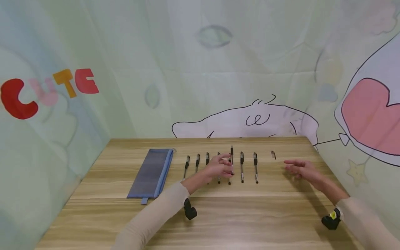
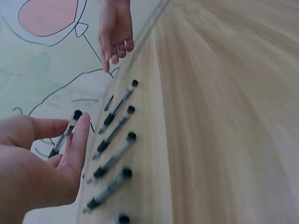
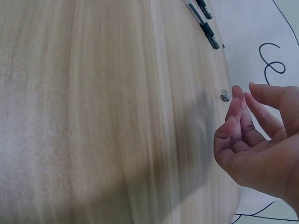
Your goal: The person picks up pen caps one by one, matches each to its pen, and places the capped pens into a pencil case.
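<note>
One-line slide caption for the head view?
Left hand holds one pen over a row of pens, a blue-edged pouch on one side, the empty right hand on the other.

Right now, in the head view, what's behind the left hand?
Parts of several gel pens show around the left hand, on the wooden table; the stretches it covers cannot be seen.
</note>
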Demonstrator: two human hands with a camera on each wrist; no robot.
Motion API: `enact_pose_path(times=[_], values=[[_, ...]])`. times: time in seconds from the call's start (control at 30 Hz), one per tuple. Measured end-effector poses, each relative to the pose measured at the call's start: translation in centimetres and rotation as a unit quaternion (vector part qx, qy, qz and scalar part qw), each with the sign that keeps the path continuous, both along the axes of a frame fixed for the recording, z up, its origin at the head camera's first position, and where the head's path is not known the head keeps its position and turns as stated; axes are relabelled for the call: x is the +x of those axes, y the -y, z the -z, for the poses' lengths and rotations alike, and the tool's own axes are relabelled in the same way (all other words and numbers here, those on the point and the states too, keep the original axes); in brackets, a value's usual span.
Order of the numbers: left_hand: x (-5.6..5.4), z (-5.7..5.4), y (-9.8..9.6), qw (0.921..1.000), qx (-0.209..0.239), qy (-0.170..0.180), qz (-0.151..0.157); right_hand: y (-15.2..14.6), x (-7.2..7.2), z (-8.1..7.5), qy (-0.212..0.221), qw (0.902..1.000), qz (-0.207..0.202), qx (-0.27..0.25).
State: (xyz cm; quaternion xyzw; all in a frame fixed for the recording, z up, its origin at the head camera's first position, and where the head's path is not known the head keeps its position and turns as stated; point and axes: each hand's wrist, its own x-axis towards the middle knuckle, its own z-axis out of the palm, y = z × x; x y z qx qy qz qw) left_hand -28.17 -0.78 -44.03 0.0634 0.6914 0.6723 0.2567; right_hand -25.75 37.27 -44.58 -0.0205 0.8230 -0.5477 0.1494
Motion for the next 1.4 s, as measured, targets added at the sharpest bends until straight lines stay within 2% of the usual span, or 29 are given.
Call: enact_pose_path(times=[0.2,0.43,0.73,1.07,1.27,1.4], values=[[1.1,-0.1,4.2,0.9999,-0.007,-0.005,0.011,-0.1,-0.8,0.0,-0.017,0.9996,-0.004,0.024],[1.9,-0.3,6.6,0.9996,-0.013,-0.025,0.006,0.7,-1.2,-0.1,-0.009,0.9991,0.0,0.042],[2.5,0.2,6.9,0.9997,0.011,-0.024,-0.002,1.4,-2.2,-0.1,-0.011,0.9987,-0.009,0.048],[3.2,0.3,6.8,0.9994,0.021,-0.027,0.009,1.5,-4.1,-0.5,-0.04,0.9971,0.011,0.063],[3.7,0.4,6.6,0.9989,0.032,-0.03,0.015,1.7,-5.8,0.9,-0.069,0.9917,0.03,0.104],[3.9,0.3,6.6,0.9985,0.042,-0.026,0.024,2.2,-6.7,1.7,-0.112,0.9817,0.034,0.15]])
